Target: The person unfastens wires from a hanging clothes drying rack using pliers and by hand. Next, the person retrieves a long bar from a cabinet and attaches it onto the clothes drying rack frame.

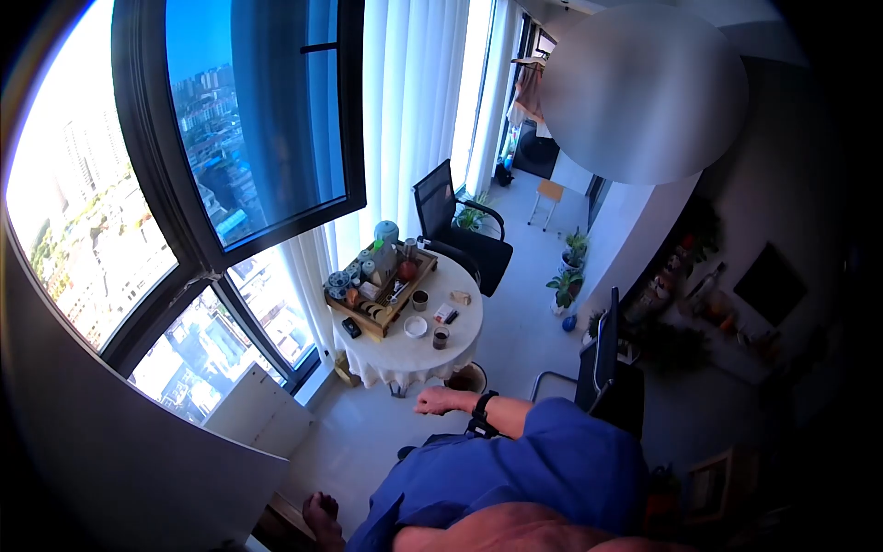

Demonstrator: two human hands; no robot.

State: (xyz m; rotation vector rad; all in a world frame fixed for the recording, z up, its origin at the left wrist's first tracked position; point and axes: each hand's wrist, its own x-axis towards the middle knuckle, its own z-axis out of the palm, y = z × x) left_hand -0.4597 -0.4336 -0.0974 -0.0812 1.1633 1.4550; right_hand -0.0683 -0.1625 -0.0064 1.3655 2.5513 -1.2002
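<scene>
My right hand [438, 400], with a black band on the wrist, is stretched out beside the front edge of the round table [464, 322]. Its fingers are curled closed, and nothing shows in them. Low at the left, in shadow, my left hand [322, 513] has its fingers loosely bent and slightly apart, touching nothing visible. On the white tablecloth stand a wooden tray [395, 317] with cups and jars, a white bowl [416, 327], two glasses of dark drink [441, 338] [420, 300] and a small black item [350, 327].
An open window [354, 138] hangs at the left above a white panel [262, 409]. One black chair [478, 248] stands behind the table, another [607, 368] to the right. A bin [474, 375] is under the table edge. Potted plants [566, 285] line the wall.
</scene>
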